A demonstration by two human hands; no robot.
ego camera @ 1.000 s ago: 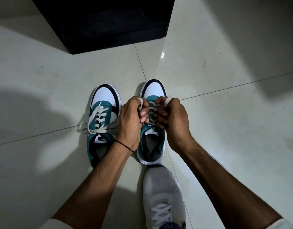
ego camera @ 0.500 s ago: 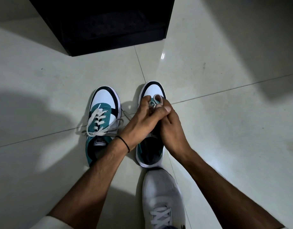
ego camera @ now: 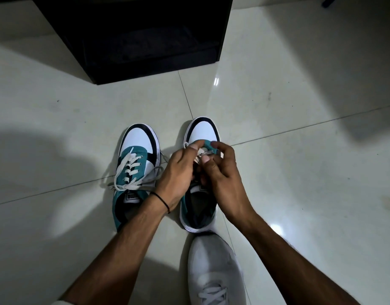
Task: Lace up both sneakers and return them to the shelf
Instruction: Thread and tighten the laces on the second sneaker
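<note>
Two teal, white and black sneakers stand side by side on the tiled floor, toes pointing away. The left sneaker [ego camera: 134, 172] has white laces threaded through its eyelets, with loose ends lying over its sides. Over the right sneaker [ego camera: 201, 130], my left hand [ego camera: 178, 172] and my right hand [ego camera: 220, 179] meet above the tongue. Both pinch the white lace [ego camera: 203, 154] near the front eyelets. Most of this shoe's lacing is hidden under my fingers.
A black open shelf unit [ego camera: 145, 36] stands on the floor beyond the sneakers. A grey sneaker worn on a foot [ego camera: 214, 267] sits just behind the right sneaker's heel. Pale glossy floor tiles [ego camera: 299, 150] lie all round.
My hands first moved forward and crossed tightly over the right sneaker's toe end; now they have drawn apart a little and pinch the lace side by side.
</note>
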